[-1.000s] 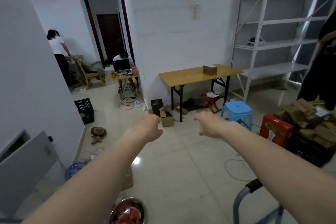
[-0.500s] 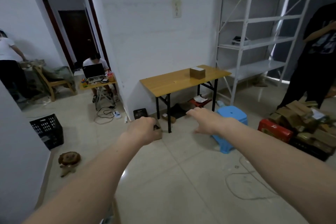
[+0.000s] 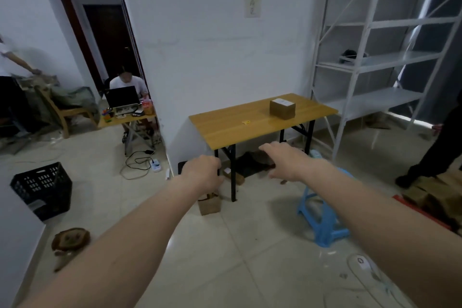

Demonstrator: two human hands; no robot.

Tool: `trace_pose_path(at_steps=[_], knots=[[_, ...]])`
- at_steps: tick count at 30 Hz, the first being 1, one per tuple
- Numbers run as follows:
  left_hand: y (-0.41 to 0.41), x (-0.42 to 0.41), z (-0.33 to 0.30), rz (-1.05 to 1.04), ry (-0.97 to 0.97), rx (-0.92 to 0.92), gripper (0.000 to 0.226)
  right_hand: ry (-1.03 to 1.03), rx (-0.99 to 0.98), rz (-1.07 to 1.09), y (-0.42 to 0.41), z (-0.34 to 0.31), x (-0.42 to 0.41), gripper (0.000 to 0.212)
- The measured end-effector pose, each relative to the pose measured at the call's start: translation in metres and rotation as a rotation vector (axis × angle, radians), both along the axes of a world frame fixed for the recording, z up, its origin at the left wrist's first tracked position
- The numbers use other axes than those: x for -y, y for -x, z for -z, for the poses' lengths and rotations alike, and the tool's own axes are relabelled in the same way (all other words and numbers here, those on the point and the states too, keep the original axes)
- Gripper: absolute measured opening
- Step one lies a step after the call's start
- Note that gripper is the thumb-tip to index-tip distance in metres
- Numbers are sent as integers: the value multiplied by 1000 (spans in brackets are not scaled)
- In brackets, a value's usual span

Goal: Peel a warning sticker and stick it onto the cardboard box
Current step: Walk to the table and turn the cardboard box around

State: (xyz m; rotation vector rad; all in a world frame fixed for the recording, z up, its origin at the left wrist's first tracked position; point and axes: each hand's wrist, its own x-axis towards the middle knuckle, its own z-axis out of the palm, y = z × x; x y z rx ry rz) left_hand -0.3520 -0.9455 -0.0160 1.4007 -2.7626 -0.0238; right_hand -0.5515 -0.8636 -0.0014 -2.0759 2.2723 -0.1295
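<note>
A small brown cardboard box (image 3: 282, 108) with a white label on top stands on the wooden folding table (image 3: 225, 130) against the white wall. A small yellow sticker (image 3: 246, 122) lies on the tabletop to the left of the box. Both my arms stretch out in front of me, well short of the table. My left hand (image 3: 202, 172) is curled into a loose fist with nothing seen in it. My right hand (image 3: 282, 159) hangs palm down with its fingers apart and holds nothing.
A blue plastic stool (image 3: 322, 220) stands on the tiled floor under my right arm. A small open carton (image 3: 209, 204) sits by the table leg. A black crate (image 3: 42, 189) is at left, white metal shelving (image 3: 380, 57) at right. A person's dark leg (image 3: 432, 157) is at right.
The view has come closer to the table and swung right. The box and table look larger, and the yellow sticker now shows. My hands keep the same pose.
</note>
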Motion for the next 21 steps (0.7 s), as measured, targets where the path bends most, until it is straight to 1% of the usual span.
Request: trace_pose_path(at_steps=[5,8,12,14,16,19,21], knots=[[42,91,18,-42,-41,58,30,-47,58,-35,35,28,89,83],[72,153,24,-34,-66,57,28,-38,69,-35,67,36,146,81],[106,238,32,-37,-113,21,35,-70,47,2,104,40,225,70],[124,281,32,-42,-132,31,37,-83,62,19,121,36,261,74],[146,324,30,-38,-135,26,41,-51,56,33,140,33,296,77],[189,378,30,12,-131,27,44,-16,75,58,171,36,339,79],[221,400,40,57,-197,36,46,-61,112,71,193,46,361,77]])
